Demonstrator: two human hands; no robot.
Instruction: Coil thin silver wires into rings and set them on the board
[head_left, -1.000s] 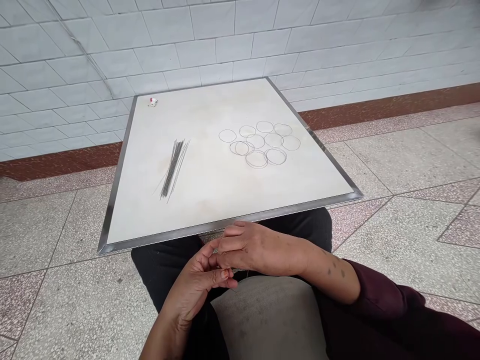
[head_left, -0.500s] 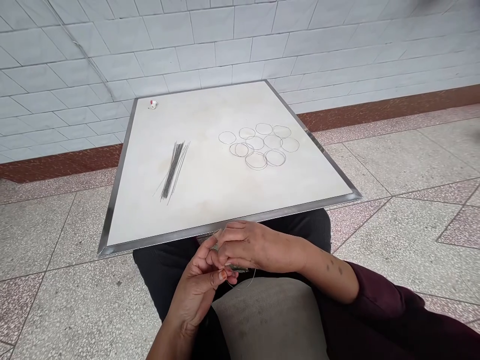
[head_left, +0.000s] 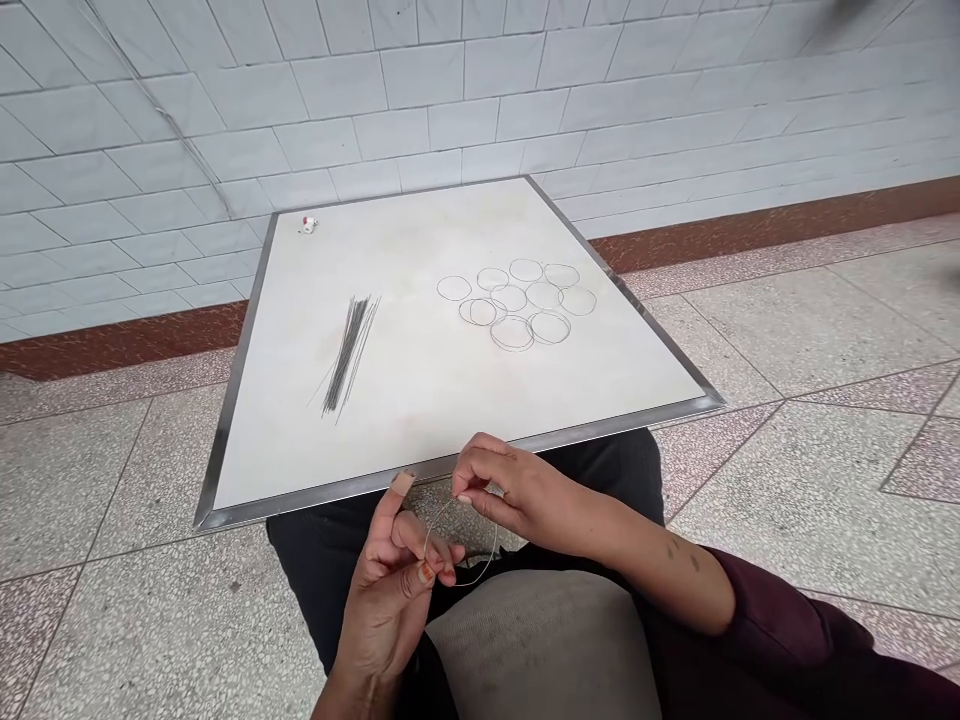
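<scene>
Between my hands, over my lap, is a thin wire ring (head_left: pixel 494 548). My left hand (head_left: pixel 396 562) pinches the ring's left side between thumb and fingers, with its taped index finger raised. My right hand (head_left: pixel 517 495) pinches the ring's top with thumb and fingertips. On the white board (head_left: pixel 420 400), a bundle of straight thin wires (head_left: pixel 346 355) lies at the left. Several wire rings (head_left: pixel 512 333) lie at the right, some overlapping.
A small white and red object (head_left: pixel 308 226) sits at the board's far left corner. The board's metal rim (head_left: pixel 300 507) runs just beyond my hands. Behind stands a tiled wall (head_left: pixel 420 75), with speckled floor (head_left: pixel 150 620) around.
My right hand has moved a little right, away from my left hand, and the wire between them now shows as a wider loop. My left index finger has lifted. The view has tilted slightly.
</scene>
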